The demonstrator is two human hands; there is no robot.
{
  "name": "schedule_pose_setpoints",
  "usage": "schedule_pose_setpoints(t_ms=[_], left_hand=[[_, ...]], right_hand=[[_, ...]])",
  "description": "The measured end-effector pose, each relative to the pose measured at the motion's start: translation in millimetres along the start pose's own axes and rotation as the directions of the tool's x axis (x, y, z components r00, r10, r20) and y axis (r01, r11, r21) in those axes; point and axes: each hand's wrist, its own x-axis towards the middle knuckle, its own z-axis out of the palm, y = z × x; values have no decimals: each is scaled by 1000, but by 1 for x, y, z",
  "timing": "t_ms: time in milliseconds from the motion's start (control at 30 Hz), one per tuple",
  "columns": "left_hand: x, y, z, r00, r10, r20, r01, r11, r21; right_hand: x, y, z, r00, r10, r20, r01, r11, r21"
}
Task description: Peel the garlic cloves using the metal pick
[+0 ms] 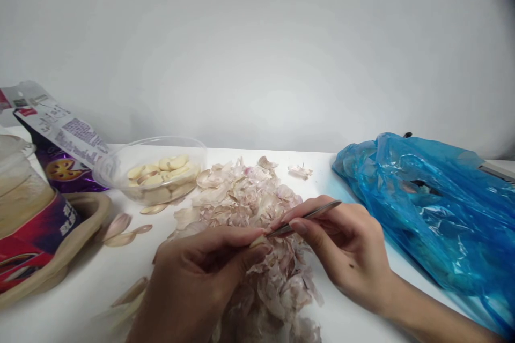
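My left hand pinches a small pale garlic clove between thumb and fingertips, partly hidden by them. My right hand grips a slim metal utensil, its tip at the clove; the working end is too covered to tell its kind. Beneath both hands spreads a heap of papery garlic skins. Behind and to the left stands a clear plastic bowl holding several peeled cloves. Unpeeled cloves lie on the white table left of my left hand.
A jar with a red and blue label sits in a brown moulded tray at the left. Behind it leans a purple and white packet. A crumpled blue plastic bag covers the right side. A pale wall rises behind the table.
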Motion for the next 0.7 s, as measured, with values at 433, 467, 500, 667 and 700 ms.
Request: schedule_pose_setpoints(t_ms=[433, 467, 500, 667, 700], left_hand=[[1, 9, -1, 998, -20, 55, 16, 997, 73], [1, 10, 0, 998, -27, 56, 23, 998, 65], [1, 10, 0, 998, -34, 55, 31, 998, 52], [1, 6, 1, 997, -53, 62, 52, 999, 9], [2, 5, 1, 996, -50, 69, 49, 999, 17]], right_hand=[[0, 2, 0, 999, 3, 53, -1, 999, -43], [1, 2, 0, 998, -2, 61, 5, 999, -50], [1, 3, 0, 998, -5, 68, 9, 998, -57], [2, 6, 2, 996, -20, 91, 29, 995, -99], [2, 6, 2, 995, -24, 100, 35, 993, -112]])
